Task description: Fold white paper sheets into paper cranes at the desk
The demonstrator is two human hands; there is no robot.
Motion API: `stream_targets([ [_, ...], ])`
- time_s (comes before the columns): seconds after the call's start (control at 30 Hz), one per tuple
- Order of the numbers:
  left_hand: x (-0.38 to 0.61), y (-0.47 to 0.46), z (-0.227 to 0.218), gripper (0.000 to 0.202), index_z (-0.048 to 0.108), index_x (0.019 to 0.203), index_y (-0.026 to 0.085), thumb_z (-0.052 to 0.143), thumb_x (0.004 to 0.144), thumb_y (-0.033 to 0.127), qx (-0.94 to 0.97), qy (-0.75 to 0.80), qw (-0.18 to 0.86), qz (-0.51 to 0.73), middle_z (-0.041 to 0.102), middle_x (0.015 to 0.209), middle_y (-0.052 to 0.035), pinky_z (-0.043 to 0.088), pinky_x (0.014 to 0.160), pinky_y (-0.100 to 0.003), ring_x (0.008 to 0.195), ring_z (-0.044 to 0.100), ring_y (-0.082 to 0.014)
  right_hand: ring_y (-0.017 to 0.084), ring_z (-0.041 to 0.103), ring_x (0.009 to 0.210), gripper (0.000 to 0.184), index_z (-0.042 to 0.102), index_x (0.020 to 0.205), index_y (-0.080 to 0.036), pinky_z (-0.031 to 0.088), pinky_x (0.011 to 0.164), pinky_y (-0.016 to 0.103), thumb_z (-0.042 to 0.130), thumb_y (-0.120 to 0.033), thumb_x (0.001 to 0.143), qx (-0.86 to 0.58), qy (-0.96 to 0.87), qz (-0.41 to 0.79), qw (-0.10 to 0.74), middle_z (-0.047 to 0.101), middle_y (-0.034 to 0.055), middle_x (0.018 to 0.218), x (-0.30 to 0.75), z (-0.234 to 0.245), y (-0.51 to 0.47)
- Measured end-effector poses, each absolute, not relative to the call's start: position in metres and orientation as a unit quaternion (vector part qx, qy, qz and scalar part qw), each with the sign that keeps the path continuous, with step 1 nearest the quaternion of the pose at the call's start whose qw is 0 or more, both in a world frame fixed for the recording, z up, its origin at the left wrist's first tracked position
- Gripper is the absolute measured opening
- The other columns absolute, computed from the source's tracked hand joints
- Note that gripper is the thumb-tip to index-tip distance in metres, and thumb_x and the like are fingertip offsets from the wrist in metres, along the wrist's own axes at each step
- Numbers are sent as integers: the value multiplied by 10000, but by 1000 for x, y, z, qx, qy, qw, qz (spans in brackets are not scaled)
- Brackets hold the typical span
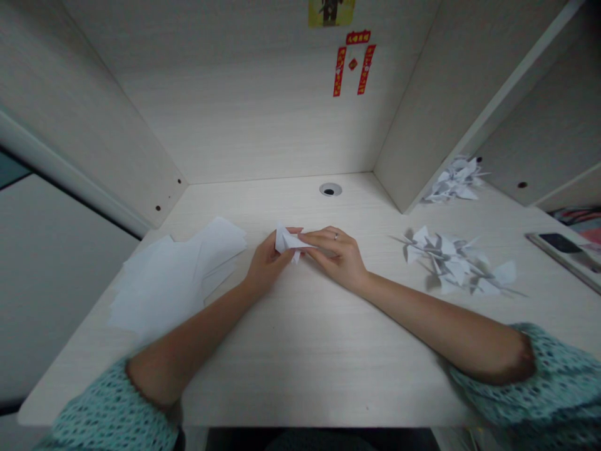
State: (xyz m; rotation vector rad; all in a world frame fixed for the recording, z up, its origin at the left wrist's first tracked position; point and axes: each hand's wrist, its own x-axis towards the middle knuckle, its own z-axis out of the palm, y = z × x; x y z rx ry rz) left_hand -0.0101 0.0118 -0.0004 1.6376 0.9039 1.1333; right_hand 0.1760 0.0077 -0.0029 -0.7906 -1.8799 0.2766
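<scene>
- Head view: a pale wood-grain counter (300, 376) fills the scene, walled by matching beige laminate partition panels (244, 119).
- Beside my left forearm (192, 332) lies a loose spread of thin white paper sheets (173, 275). They are unweighted and overhang the counter's edge, so a careless sweep of that arm could push them off.
- To the right sits a heap of folded white paper cranes (451, 263), with a smaller heap (455, 181) beyond it against the panel. Their sharp points are light and crushable, and a wide move of my right forearm (436, 319) could knock or flatten them.
- A black phone (558, 243) rests on a pale tray (568, 257) at the far right, near the crane heap.
- My hands are together at mid-counter. My left hand (267, 263) pinches a small folded white paper piece (287, 243), and my right hand (333, 257) presses its fingertips (305, 239) against it. Too hard a squeeze could crumple the piece or skew its creases.
</scene>
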Motion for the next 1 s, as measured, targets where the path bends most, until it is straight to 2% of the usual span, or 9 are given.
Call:
stream_targets([
  [0.1,-10,13,0,423,602,1175,148,613,806,354,647,373,469,472,692,1008,-86,470,817,-310,909,634,-211,180,671,911,287,663,1131,-286,520,810,362,594,-202,865,-323,-787,114,513,730,35,1042,176,-2,7],
  [0.3,-9,13,0,461,583,1207,131,602,791,329,599,383,511,484,702,1014,-81,494,791,-321,873,656,-211,166,665,921,343,632,1183,-295,513,819,352,516,-151,894,-318,-794,123,504,724,23,1066,177,-1,7],
  [0.5,-8,13,3,490,574,1223,116,596,786,337,599,389,505,485,711,977,-85,498,756,-322,802,668,-205,173,654,945,374,608,1211,-272,497,845,363,502,-123,885,-303,-794,137,509,713,46,1068,177,-2,7],
  [0.6,-8,14,3,488,566,1240,115,567,804,334,596,395,505,483,715,917,-76,489,753,-328,780,664,-205,187,625,1027,390,578,1250,-254,486,887,374,470,-129,896,-292,-795,158,508,676,75,1129,178,0,6],
  [0.7,-9,14,3,502,541,1281,118,543,825,327,599,393,511,475,715,912,-75,475,794,-336,820,656,-212,204,586,1091,395,533,1296,-237,485,907,382,436,-174,919,-293,-784,185,514,620,106,1194,179,3,4],
  [0.9,-11,13,7,514,544,1298,138,541,834,361,626,388,495,461,689,1081,-89,425,896,-369,966,618,-241,203,592,1019,339,572,1234,-231,489,878,377,376,-252,959,-297,-762,221,531,629,96,1100,178,3,6],
  [1.0,-12,13,8,496,570,1279,150,549,825,350,640,393,476,458,662,1147,-85,416,901,-360,1037,574,-245,192,601,944,307,589,1203,-238,497,835,365,421,-268,948,-328,-742,221,541,635,87,1075,177,1,9],
])
